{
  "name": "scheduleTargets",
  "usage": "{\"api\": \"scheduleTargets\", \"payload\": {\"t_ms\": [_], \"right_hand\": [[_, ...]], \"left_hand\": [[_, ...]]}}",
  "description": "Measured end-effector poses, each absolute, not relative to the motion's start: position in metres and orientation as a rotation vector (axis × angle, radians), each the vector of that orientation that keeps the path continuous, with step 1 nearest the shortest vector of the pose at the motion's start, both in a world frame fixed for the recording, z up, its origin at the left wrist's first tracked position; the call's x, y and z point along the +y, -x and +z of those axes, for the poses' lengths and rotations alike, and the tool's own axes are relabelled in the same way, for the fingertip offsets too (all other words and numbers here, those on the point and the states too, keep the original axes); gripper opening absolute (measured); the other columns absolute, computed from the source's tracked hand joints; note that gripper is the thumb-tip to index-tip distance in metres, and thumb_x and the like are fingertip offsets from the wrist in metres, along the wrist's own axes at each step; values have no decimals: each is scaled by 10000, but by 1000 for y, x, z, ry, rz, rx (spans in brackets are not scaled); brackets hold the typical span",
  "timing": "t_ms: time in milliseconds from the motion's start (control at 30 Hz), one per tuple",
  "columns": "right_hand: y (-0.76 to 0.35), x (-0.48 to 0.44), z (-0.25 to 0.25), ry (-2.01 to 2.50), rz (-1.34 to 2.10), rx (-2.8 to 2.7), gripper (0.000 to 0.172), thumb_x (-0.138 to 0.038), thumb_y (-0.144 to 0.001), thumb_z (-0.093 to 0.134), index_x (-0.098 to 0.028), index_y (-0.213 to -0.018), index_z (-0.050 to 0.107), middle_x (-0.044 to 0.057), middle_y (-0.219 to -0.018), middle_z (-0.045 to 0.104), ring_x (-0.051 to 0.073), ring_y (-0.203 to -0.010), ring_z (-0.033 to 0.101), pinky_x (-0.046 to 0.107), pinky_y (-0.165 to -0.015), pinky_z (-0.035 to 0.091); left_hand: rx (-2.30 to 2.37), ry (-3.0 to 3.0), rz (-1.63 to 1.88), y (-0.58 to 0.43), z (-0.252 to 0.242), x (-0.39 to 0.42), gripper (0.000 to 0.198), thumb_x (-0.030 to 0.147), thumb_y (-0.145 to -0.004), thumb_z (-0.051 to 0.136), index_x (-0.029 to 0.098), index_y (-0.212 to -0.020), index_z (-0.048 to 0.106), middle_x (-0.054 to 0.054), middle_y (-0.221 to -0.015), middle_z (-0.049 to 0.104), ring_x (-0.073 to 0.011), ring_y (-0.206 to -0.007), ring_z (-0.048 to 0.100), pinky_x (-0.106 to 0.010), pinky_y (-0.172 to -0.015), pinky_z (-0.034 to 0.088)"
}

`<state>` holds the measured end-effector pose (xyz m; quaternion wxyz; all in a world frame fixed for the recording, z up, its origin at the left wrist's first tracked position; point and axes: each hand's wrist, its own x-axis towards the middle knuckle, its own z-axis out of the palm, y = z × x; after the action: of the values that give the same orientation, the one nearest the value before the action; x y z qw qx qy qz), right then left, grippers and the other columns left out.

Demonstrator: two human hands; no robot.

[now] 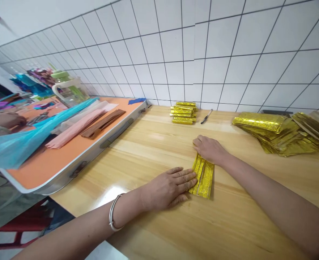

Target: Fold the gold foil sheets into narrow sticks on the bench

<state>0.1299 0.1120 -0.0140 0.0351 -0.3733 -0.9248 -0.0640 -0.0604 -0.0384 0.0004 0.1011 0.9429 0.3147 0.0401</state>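
A gold foil paper sheet (pixel 206 180) with lengthwise folds lies on the wooden table, fanned toward me. My left hand (pixel 173 186) rests flat, its stretched fingertips on the sheet's left edge; a silver bangle circles that wrist. At the far end of the foil, my right hand (pixel 209 148) is closed over it with fingers curled, hiding that end. Behind the hands, near the wall, sits a pile of folded gold foil strips (pixel 183 113). More gold foil sheets (pixel 281 135) are heaped loosely at the right.
A pen (pixel 207 116) lies near the tiled wall (pixel 170 50). To the left stands an orange-topped table (pixel 67 162) with brown folded paper (pixel 103 123), pink paper (pixel 80 128) and sheer blue material (pixel 40 131). Another person's hand (pixel 6 120) shows at far left, near a green-lidded jug (pixel 69 86).
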Motion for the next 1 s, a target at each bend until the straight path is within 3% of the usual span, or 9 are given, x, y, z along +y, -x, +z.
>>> {"api": "scheduleTargets", "payload": {"t_ms": [300, 433, 567, 667, 800, 1000], "right_hand": [[-129, 112, -14, 1158, -176, -2844, 210, -346, -926, 354, -198, -960, 500, 72, -985, 534, 191, -832, 531, 272, -610, 382], [-128, 111, -12, 1191, -157, -2844, 207, -346, -921, 371, -198, -971, 507, 79, -991, 534, 190, -838, 538, 269, -614, 390], [-126, 112, -11, 1207, -139, -2849, 194, -336, -917, 386, -202, -981, 511, 80, -998, 533, 195, -866, 544, 277, -643, 402], [-127, 113, -13, 1206, -121, -2844, 198, -343, -914, 394, -203, -990, 512, 78, -1008, 536, 197, -889, 546, 280, -664, 405], [-129, 113, -14, 1210, -102, -2822, 213, -356, -910, 404, -203, -1009, 513, 80, -1029, 538, 198, -906, 544, 275, -674, 401], [-131, 112, -13, 1210, -88, -2795, 222, -357, -911, 401, -210, -1037, 509, 71, -1030, 546, 196, -902, 549, 269, -661, 397]], "left_hand": [[975, -2722, 142, 62, 20, -62, 487, 399, -914, 362, 159, -1338, 359, -102, -1368, 419, -234, -1279, 350, -372, -1040, 304], [1077, -2736, 250, 51, 10, -44, 360, 286, -935, 332, 155, -1253, 438, -104, -1071, 604, -193, -1045, 524, -339, -919, 391], [1166, -2815, 277, 36, -5, -23, 265, 297, -927, 356, 185, -1076, 545, -61, -838, 594, -174, -831, 543, -324, -788, 424], [1239, -2825, 258, 30, -6, -18, 244, 333, -918, 382, 206, -1038, 554, -71, -1003, 583, -194, -964, 521, -347, -856, 403], [1208, -2817, 197, 32, 2, -12, 362, 375, -892, 425, 161, -1181, 468, -113, -1373, 377, -239, -1271, 322, -368, -1013, 297], [1095, -2801, -1, 42, 9, 13, 773, 610, -817, 418, 131, -1392, 223, -149, -1445, 270, -274, -1351, 186, -430, -1078, 159]]}}
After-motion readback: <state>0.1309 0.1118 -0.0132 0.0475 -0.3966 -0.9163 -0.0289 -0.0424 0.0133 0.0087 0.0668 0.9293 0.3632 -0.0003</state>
